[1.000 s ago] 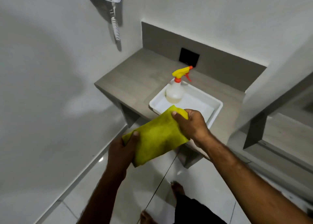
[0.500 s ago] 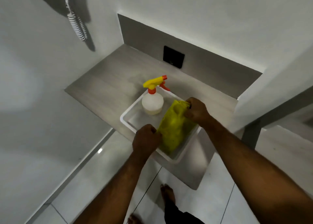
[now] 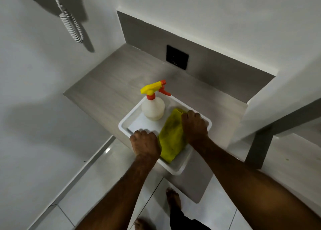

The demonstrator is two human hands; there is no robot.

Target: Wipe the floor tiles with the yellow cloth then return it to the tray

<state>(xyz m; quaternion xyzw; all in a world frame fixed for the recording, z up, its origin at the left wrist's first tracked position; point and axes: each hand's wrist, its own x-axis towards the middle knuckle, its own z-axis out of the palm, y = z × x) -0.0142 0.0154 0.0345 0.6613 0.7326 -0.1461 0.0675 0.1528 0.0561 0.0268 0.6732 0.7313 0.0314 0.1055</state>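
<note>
The yellow cloth lies folded in the right half of the white tray, which sits on the grey counter. My left hand is curled into a fist at the cloth's left edge, over the tray's front rim. My right hand lies knuckles up on the cloth's right side, fingers bent over its far end. Both hands touch the cloth, and their fingertips are hidden. Glossy white floor tiles show below the counter.
A white spray bottle with a yellow and orange trigger stands in the tray's far left corner, close to the cloth. The grey counter has a black socket plate behind it. A coiled cord hangs on the left wall. My bare foot stands below the counter's edge.
The cloth went from being held up in front of the tray to lying flat inside it. Both hands came down with it and now rest on its two sides.
</note>
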